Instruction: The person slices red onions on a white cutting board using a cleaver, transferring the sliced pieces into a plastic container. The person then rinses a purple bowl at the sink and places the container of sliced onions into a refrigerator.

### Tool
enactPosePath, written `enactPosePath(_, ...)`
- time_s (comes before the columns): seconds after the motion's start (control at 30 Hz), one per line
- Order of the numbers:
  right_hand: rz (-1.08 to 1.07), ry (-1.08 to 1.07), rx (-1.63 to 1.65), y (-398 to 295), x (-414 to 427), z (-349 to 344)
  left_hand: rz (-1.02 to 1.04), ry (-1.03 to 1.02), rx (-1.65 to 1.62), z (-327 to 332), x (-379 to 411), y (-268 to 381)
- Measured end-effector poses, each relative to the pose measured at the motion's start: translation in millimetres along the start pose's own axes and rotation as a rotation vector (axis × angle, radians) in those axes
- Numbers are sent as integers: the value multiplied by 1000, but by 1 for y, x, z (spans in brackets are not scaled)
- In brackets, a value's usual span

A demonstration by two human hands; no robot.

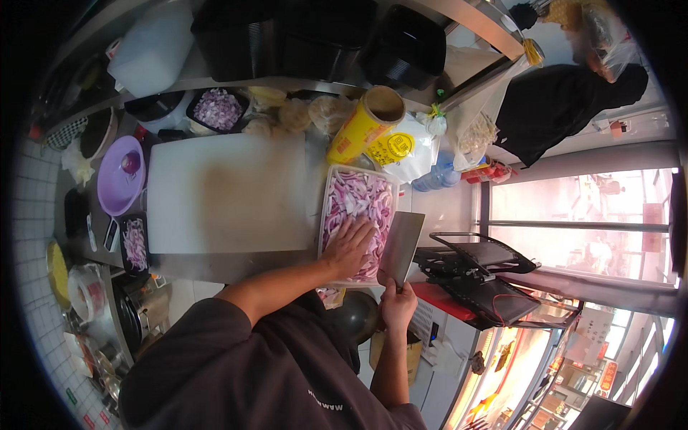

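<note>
My left hand [350,244] lies palm down on sliced red onion [360,196], its fingers extended and slightly spread. The slices fill a rectangular translucent plastic tub [324,215] at the right end of the counter. My right hand [399,306] grips the handle of a cleaver [402,247]. Its broad blade points away from me, beside the tub's right side. To the left of the tub lies a white cutting board [177,193], with a blurred brownish patch over its middle and right part.
A purple colander [110,185] holds a red onion [130,162]. Black containers hold sliced onion [134,244] and diced onion [217,109]. Behind the tub stand a yellow cardboard roll [357,131] and a white bag [414,156]. Black folding chairs [484,263] rest at right, beyond the cleaver.
</note>
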State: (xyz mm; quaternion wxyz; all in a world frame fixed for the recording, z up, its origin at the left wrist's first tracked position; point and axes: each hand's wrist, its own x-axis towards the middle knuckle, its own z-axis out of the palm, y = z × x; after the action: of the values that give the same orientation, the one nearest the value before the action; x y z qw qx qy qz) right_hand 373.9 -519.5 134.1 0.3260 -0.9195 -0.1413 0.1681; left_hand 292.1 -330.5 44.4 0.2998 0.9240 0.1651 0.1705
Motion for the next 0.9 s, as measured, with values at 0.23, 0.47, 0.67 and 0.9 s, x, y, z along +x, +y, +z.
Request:
enactPosePath(0.23, -109, 59, -49, 44, 18, -19, 250, -6, 146, 10, -15, 14)
enactPosePath(0.47, -138, 6, 82, 49, 27, -20, 124, 6, 78, -1, -15, -10)
enactPosePath(0.67, -184, 0, 311, 68, 35, 9, 290, 323, -101, -24, -24, -30)
enactPosePath(0.9, -379, -168, 127, 21, 37, 36, -335, 693, 97, -112, -61, -99)
